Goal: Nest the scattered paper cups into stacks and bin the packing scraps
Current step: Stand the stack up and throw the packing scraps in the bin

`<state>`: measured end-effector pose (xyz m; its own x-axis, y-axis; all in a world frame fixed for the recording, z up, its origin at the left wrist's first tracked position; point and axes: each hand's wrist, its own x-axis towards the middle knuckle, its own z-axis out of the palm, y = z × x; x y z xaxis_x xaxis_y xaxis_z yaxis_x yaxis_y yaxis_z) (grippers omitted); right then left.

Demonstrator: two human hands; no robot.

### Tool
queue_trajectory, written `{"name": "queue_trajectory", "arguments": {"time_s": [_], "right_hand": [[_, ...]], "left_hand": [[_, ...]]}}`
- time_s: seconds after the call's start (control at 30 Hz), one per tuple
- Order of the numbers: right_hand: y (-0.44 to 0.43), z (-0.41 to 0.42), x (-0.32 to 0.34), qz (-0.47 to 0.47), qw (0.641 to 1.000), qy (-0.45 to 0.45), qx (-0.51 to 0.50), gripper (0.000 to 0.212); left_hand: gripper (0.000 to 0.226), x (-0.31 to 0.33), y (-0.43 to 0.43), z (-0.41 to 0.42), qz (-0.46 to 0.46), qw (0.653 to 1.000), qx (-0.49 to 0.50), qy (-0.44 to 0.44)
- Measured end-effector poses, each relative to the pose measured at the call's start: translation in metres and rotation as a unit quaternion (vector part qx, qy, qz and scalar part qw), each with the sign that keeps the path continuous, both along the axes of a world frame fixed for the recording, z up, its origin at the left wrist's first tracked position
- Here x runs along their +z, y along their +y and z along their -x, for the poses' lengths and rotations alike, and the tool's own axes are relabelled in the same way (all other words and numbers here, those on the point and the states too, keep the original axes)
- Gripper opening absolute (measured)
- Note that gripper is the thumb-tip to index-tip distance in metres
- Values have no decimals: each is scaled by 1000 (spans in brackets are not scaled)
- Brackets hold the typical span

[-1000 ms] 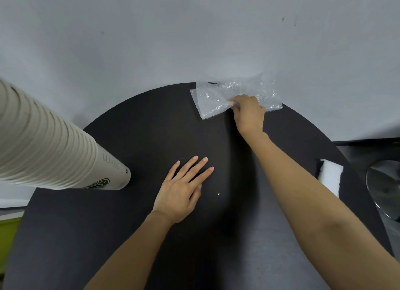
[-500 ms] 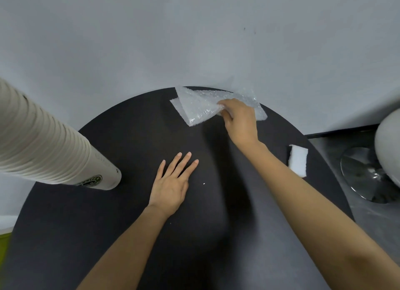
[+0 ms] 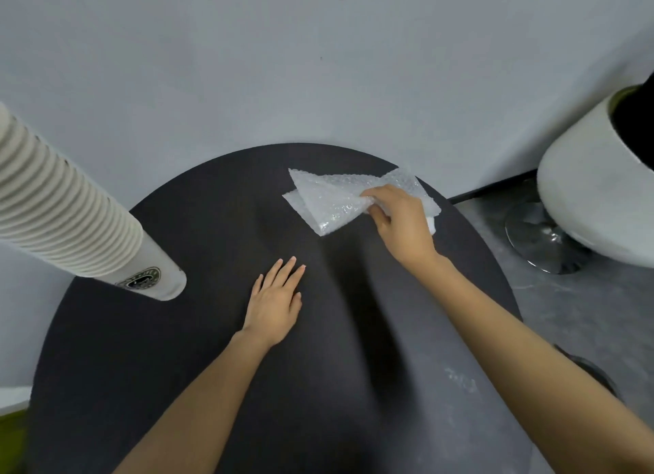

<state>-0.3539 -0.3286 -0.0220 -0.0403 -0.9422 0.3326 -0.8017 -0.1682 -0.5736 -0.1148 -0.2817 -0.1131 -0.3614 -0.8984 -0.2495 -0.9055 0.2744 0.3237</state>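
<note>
I see the right hand (image 3: 400, 222) pinching the folded bubble wrap (image 3: 329, 201) over the far side of the round black table (image 3: 212, 349), left hand (image 3: 274, 302) flat on the tabletop near centre with fingers straight, tall nested cup stack (image 3: 70, 218) standing at the left edge.

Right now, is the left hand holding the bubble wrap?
No, the left hand lies flat and open on the black table, while the right hand pinches the bubble wrap.
</note>
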Motion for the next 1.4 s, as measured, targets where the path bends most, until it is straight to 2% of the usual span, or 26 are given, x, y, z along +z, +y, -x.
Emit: {"name": "queue_trajectory", "arguments": {"time_s": [0.1,0.3,0.5,0.7,0.8,1.03,1.27,1.4], "right_hand": [[40,14,8,-6,999,-8,-31,25],[114,56,21,-19,993,-30,-109,26],[178,107,15,-21,979,-71,-192,18],[194,164,-4,-45,977,-84,-190,15],[189,189,-3,-56,979,-91,-174,18],[174,249,-8,-64,983,-100,-138,17],[178,296,-22,-105,976,-118,-147,18],[181,307,-27,-108,975,-116,-157,18]], "left_hand": [[53,6,14,9,-6,999,-4,33],[38,18,30,51,8,988,13,151],[32,33,27,108,1,975,2,224],[33,37,-2,173,6,966,49,252],[38,37,-20,207,-2,967,74,245],[67,25,-58,271,-17,979,109,171],[56,11,-81,298,11,997,76,27],[52,9,-69,311,14,991,119,63]]}}
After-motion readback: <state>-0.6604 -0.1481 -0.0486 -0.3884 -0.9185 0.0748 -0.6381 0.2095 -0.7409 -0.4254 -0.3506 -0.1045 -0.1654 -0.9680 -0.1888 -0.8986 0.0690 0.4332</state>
